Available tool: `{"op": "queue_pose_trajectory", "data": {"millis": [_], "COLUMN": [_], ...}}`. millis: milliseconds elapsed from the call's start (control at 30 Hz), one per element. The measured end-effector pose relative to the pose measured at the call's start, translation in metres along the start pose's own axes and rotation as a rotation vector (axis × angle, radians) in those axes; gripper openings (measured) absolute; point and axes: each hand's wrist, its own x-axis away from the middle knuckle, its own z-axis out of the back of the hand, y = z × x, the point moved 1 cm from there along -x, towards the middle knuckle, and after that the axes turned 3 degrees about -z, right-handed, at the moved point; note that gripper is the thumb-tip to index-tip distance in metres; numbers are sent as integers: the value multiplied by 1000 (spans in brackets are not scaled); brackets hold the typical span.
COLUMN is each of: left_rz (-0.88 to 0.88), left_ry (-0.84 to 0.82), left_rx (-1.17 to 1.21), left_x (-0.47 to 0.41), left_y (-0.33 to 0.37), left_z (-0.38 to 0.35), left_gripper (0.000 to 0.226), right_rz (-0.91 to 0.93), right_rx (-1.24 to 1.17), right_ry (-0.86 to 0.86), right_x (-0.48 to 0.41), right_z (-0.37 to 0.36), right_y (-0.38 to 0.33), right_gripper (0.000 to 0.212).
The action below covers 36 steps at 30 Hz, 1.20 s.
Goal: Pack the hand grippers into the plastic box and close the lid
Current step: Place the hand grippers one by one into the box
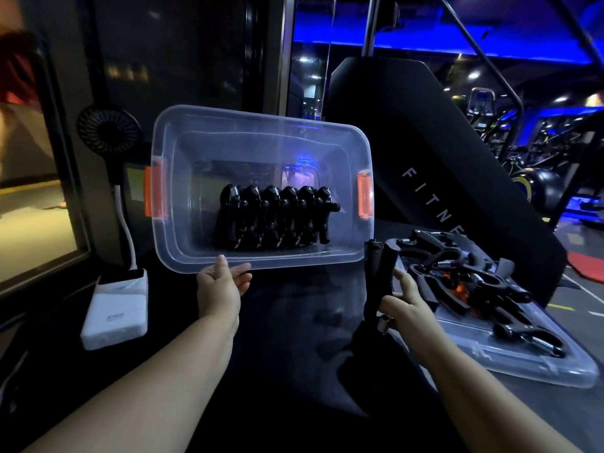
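Right hand [405, 305] grips one hand gripper [379, 273], handles pointing far. The plastic box [261, 119] lies just far-left, left hand [222, 286] pinching its near rim, with free space right of the packed row [274, 220].

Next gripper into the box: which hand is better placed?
Right. The right hand grips a hand gripper just beside the near right corner of the plastic box. The left hand is occupied holding the box's near rim, so it is probably best left steadying it.

One wide-angle view from the head, facing forward and down, close over both forearms, box [248, 138] at the left fingers [241, 272], gripper [380, 273] in the right fingers [405, 283].
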Motion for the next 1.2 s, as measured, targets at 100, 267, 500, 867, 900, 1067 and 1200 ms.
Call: {"op": "queue_pose_trajectory", "data": {"millis": [100,267,500,867,900,1067,1200], "left_rz": [-1,20,22,32,32,43,56], "left_ry": [-6,-12,-21,-23,-23,-24,-29], "left_rx": [-2,2,6,32,32,42,43], "left_x": [-1,-3,-1,1,1,1,2], "left_y": [0,-1,0,2,2,4,3], "left_z": [0,1,2,2,2,1,1], "left_gripper": [28,35,34,25,24,27,33], "right_rz": [7,150,326,310,302,295,356], "right_rx": [96,269,666,1060,1064,1094,1014], "right_ry": [24,93,43,-110,-135,-190,-154], "right_x": [-4,-3,4,-17,-19,-23,-23], "right_z": [3,2,3,7,8,5,-9], "right_y": [1,-10,-27,-45,-46,-51,-62], "right_gripper": [76,69,81,48,54,63,64]}}
